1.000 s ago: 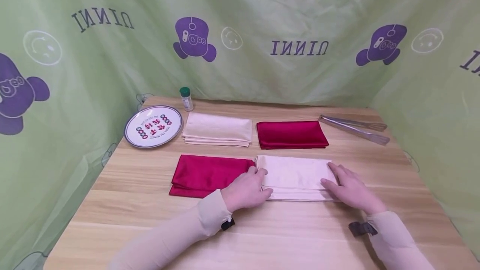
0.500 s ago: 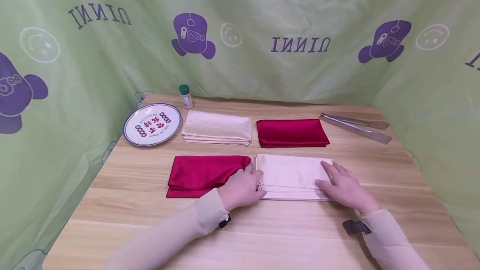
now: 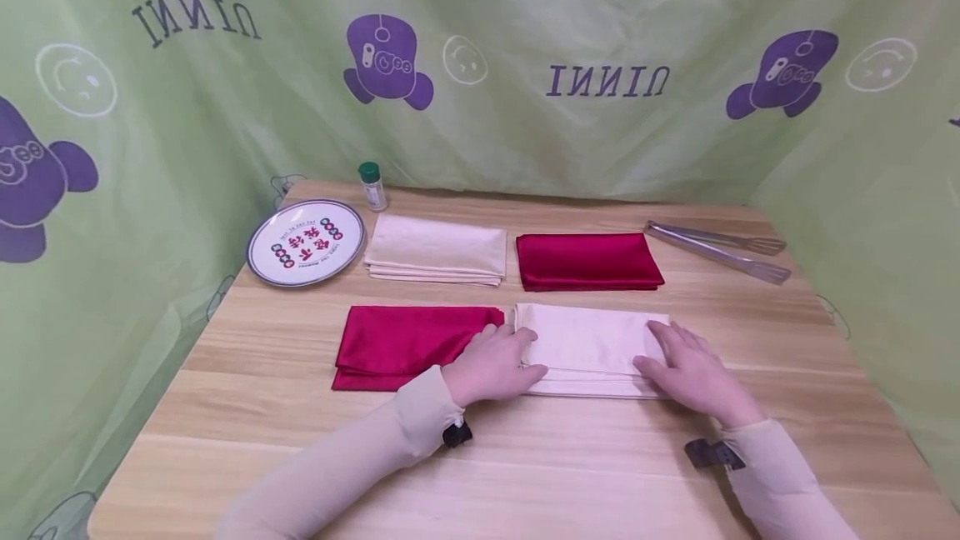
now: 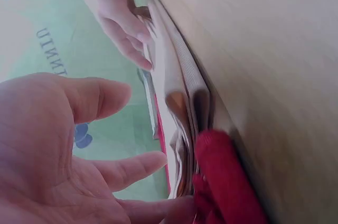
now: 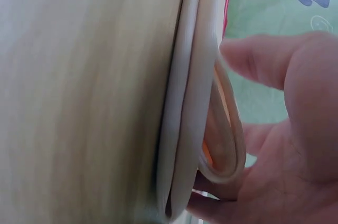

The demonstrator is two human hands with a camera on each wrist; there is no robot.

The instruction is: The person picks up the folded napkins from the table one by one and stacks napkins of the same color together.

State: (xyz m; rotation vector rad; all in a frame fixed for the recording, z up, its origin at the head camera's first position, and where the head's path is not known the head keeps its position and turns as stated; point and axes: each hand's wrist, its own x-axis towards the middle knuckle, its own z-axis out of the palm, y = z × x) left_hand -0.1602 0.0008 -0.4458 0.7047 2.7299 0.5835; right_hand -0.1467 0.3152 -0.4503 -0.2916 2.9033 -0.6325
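Observation:
In the head view, a folded pale pink satin cloth [image 3: 588, 342] lies at the front right, beside a folded red satin cloth [image 3: 412, 336] at the front left. My left hand [image 3: 489, 367] lies over the narrow gap between them, covering the red cloth's near right corner. Its thumb stands apart in the left wrist view, with fingers loosely extended to the pale cloth's layered edge. At the pale cloth's right end, my right hand [image 3: 692, 369] touches the folds, thumb on top. The right wrist view shows the looped layers of the pale cloth [image 5: 198, 76] between thumb and fingers.
Behind lie a second folded pale cloth [image 3: 438, 247] and a second folded red cloth [image 3: 588, 261]. A printed plate [image 3: 306, 265] and a green-capped shaker [image 3: 372, 188] stand at the back left. Metal tongs [image 3: 716, 250] lie back right. A green curtain [image 3: 480, 132] surrounds the wooden table [image 3: 555, 473].
The front red cloth's right end has shifted slightly left, widening the gap to the pale cloth. My right hand has moved slightly inward over the pale cloth's end. The head view has tilted slightly.

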